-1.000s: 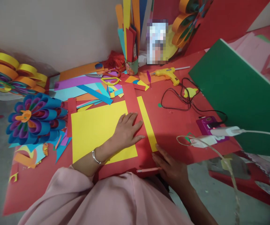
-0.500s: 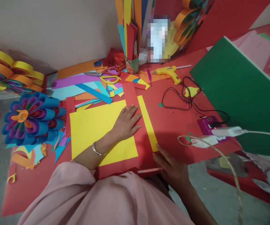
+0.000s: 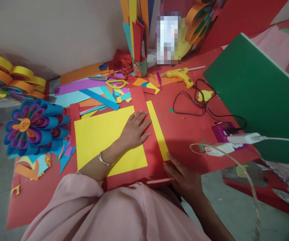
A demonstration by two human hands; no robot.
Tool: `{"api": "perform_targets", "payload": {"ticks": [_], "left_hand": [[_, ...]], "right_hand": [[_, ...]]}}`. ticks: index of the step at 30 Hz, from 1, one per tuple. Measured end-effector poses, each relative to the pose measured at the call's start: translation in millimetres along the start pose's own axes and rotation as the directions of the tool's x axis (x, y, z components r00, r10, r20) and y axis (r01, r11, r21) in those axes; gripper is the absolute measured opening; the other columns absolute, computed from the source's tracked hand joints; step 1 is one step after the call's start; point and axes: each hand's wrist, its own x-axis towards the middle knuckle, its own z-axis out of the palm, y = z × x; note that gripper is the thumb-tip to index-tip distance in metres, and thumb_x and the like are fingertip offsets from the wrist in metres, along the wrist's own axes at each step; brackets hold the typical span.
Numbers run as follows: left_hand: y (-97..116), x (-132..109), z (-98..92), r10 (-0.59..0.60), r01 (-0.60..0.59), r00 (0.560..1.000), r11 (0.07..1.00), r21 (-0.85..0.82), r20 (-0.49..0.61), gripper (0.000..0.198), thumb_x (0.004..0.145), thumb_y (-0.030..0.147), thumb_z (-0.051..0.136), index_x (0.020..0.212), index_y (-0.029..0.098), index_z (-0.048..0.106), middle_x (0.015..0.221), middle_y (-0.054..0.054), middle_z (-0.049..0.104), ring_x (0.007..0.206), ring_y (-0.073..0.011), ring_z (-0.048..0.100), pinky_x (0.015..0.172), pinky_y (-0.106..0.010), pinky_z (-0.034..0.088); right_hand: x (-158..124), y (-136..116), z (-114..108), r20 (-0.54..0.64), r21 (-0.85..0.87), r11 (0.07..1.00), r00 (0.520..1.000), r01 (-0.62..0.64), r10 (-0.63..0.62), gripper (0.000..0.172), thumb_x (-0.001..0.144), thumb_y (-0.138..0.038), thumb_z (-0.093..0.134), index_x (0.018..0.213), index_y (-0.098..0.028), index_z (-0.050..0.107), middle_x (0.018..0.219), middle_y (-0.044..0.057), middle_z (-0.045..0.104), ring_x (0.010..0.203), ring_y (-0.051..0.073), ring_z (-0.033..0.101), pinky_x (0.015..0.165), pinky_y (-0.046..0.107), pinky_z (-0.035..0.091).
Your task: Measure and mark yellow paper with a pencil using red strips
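Observation:
A yellow paper sheet (image 3: pixel 94 137) lies on the red-covered table. My left hand (image 3: pixel 134 129) rests flat and open across its right side, fingertips on a red paper strip (image 3: pixel 138 97). To the right, a narrow yellow paper strip (image 3: pixel 158 132) lies slanted on the red surface. My right hand (image 3: pixel 184 177) is at its near end, fingers stretched out, fingertips touching or close to the corner. A pink pencil (image 3: pixel 159 181) sticks out leftward from beside or under this hand; its other end is hidden.
Scissors (image 3: pixel 116 82), coloured strips and a cup (image 3: pixel 139 68) of paper strips stand at the back. A glue gun (image 3: pixel 181 76) and its cord lie right, near a purple power socket (image 3: pixel 221 130) and a green board (image 3: pixel 255 93). A blue paper flower (image 3: pixel 37 129) sits left.
The camera view has shifted slightly. Both hands, the yellow sheet and the yellow strip keep their places.

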Motion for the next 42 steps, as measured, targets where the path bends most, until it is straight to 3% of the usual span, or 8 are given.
{"api": "perform_targets", "payload": {"ticks": [18,24,29,33,35,38,40,42], "left_hand": [[-4.4,1.8,-3.4,-0.03,0.036,0.998,0.994,-0.102,0.064,0.082,0.096,0.075,0.047,0.156,0.017,0.044,0.164,-0.019,0.042,0.157,-0.0372,0.03,0.129,-0.057,0.019],[-4.2,1.2,-2.5,-0.043,0.051,0.997,0.992,-0.116,0.071,0.081,0.096,0.074,0.048,0.156,0.02,0.044,0.165,-0.018,0.041,0.159,-0.0363,0.028,0.13,-0.057,0.018],[-1.9,-0.4,0.1,-0.02,0.02,1.0,0.998,-0.063,0.015,0.078,0.097,0.068,0.053,0.154,0.015,0.046,0.162,-0.02,0.045,0.156,-0.0375,0.034,0.13,-0.057,0.021],[-1.4,-0.8,2.1,-0.005,0.004,1.0,1.0,-0.027,-0.008,0.077,0.097,0.063,0.057,0.152,0.011,0.048,0.161,-0.022,0.046,0.155,-0.0389,0.035,0.129,-0.059,0.024],[-0.9,-0.9,1.8,-0.01,0.009,1.0,0.999,-0.031,-0.01,0.076,0.096,0.062,0.059,0.152,0.012,0.05,0.161,-0.022,0.046,0.155,-0.0394,0.036,0.128,-0.06,0.026],[0.4,-1.1,0.5,-0.018,0.017,1.0,0.999,-0.048,-0.008,0.075,0.095,0.061,0.061,0.152,0.014,0.05,0.16,-0.022,0.047,0.154,-0.0395,0.036,0.126,-0.062,0.028],[1.1,-1.1,-0.3,-0.022,0.022,1.0,0.999,-0.05,-0.003,0.075,0.095,0.062,0.06,0.152,0.014,0.05,0.161,-0.022,0.046,0.155,-0.039,0.036,0.126,-0.062,0.028],[1.2,-1.1,-0.6,-0.023,0.023,1.0,0.999,-0.046,-0.001,0.075,0.096,0.062,0.059,0.152,0.013,0.05,0.161,-0.022,0.045,0.155,-0.0389,0.035,0.126,-0.062,0.029]], "right_hand": [[13.0,-8.4,-10.8,-0.026,0.02,1.0,0.999,-0.018,0.018,0.024,0.1,-0.024,0.064,0.118,-0.021,0.078,0.137,0.011,0.071,0.087,0.019,0.078,0.07,0.028,0.057],[13.4,-8.5,-13.1,-0.018,0.014,1.0,1.0,-0.012,0.013,0.023,0.102,-0.025,0.061,0.118,-0.019,0.077,0.138,0.012,0.07,0.089,0.018,0.078,0.071,0.028,0.056],[14.7,-11.1,-16.9,0.021,-0.024,0.999,0.999,-0.027,0.027,0.026,0.105,-0.028,0.057,0.119,-0.017,0.076,0.137,0.012,0.071,0.087,0.018,0.078,0.067,0.029,0.055],[30.1,-14.9,-24.6,-0.032,-0.051,0.997,0.998,-0.057,0.055,0.031,0.107,-0.029,0.051,0.123,-0.016,0.073,0.14,0.014,0.069,0.097,0.02,0.077,0.064,0.029,0.054],[46.4,-16.6,-31.8,-0.084,-0.02,0.999,0.996,-0.026,0.024,0.032,0.105,-0.027,0.051,0.127,-0.015,0.071,0.142,0.016,0.067,0.107,0.022,0.074,0.073,0.03,0.057],[78.7,-18.0,-42.0,-0.16,0.015,0.999,0.986,0.051,-0.048,0.031,0.103,-0.026,0.05,0.123,-0.017,0.071,0.12,0.016,0.075,0.102,0.025,0.072,0.086,0.037,0.058],[102.9,-17.3,-44.0,-0.181,0.03,0.997,0.981,0.071,-0.065,0.029,0.102,-0.029,0.047,0.108,-0.021,0.074,0.088,0.01,0.074,0.079,0.023,0.069,0.072,0.036,0.056],[129.2,-14.6,-39.3,-0.179,0.081,0.995,0.983,0.052,-0.037,0.027,0.102,-0.028,0.048,0.097,-0.022,0.073,0.074,0.005,0.069,0.067,0.02,0.065,0.063,0.033,0.052]]}}
